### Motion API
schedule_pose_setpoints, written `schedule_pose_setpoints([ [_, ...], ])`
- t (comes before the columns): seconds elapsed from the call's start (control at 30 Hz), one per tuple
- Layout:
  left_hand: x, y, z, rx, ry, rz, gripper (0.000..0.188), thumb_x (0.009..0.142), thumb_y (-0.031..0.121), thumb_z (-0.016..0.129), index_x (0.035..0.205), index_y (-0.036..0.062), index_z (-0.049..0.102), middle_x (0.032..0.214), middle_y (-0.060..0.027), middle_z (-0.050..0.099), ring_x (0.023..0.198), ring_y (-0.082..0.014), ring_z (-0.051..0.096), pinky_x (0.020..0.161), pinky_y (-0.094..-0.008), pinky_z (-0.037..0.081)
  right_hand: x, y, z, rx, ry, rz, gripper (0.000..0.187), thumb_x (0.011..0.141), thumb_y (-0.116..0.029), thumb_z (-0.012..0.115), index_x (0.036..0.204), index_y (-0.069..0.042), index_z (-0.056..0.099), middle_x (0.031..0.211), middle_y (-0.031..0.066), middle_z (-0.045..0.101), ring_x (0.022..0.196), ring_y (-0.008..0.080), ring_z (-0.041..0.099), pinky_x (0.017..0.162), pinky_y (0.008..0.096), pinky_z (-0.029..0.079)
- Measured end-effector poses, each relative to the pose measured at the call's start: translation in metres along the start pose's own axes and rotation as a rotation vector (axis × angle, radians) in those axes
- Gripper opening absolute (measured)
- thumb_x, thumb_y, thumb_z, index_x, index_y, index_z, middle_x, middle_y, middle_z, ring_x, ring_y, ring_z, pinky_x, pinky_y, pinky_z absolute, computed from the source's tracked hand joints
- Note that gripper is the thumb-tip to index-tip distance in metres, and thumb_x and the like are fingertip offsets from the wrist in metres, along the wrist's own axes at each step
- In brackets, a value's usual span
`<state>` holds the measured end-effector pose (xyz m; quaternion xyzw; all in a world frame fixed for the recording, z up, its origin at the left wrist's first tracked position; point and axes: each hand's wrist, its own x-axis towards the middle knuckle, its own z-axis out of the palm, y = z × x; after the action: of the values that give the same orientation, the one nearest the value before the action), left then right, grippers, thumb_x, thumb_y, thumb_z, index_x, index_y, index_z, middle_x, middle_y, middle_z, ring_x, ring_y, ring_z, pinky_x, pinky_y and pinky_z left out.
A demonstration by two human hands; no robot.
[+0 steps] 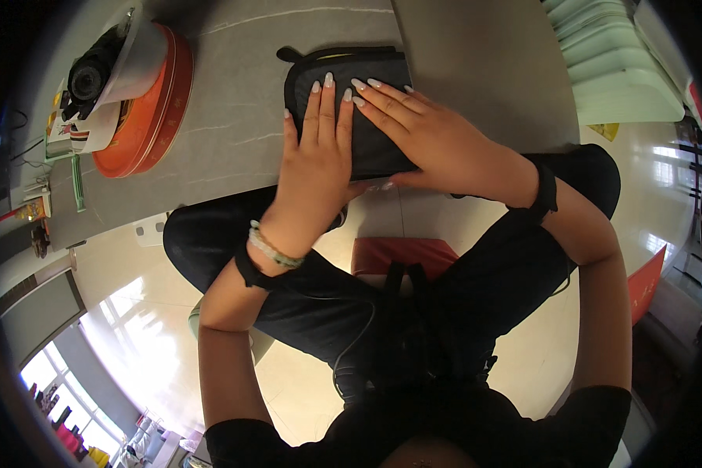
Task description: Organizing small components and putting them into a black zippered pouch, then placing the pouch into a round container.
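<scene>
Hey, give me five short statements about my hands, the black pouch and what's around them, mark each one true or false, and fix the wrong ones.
1. The left hand and the right hand both rest on the black pouch. True.
2. The left hand is clenched into a fist. False: its fingers are stretched out over the pouch.
3. A pale beaded bracelet circles the left wrist. True.
4. The round red-orange tin stands to the right of the pouch. False: the tin stands to the left of it.
5. The pouch lies on a grey table. True.
</scene>
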<state>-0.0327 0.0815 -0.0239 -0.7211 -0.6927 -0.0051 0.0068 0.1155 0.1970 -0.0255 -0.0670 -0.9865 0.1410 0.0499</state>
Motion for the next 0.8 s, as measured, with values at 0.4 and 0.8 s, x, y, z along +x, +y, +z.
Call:
schedule_pose_setpoints([
  [0.4, -0.021, 0.041, 0.013, 0.203, 0.027, -0.090, 0.051, 0.077, 0.020, 0.047, 0.122, -0.0034, 0.040, 0.132, -0.0227, 0.031, 0.123, -0.0339, 0.030, 0.094, -0.0472, 0.031, -0.021, -0.050, 0.012, -0.349, -0.046, 0.130, 0.045, 0.077, -0.010, 0.043, 0.118, 0.008, 0.040, 0.129, 0.0200, 0.034, 0.121, 0.0311, 0.033, 0.094, 0.0373, 0.036],
  [0.8, 0.001, 0.010, 0.014, 0.018, 0.159, 0.036, 0.049, 0.073, 0.014, 0.052, 0.117, -0.0056, 0.043, 0.127, -0.0237, 0.036, 0.118, -0.0346, 0.036, 0.094, -0.0460, 0.033, -0.008, -0.010, 0.000, -0.227, 0.003, 0.032, 0.047, 0.076, -0.011, 0.050, 0.119, 0.006, 0.040, 0.130, 0.0177, 0.035, 0.121, 0.0291, 0.034, 0.095, 0.0343, 0.036],
])
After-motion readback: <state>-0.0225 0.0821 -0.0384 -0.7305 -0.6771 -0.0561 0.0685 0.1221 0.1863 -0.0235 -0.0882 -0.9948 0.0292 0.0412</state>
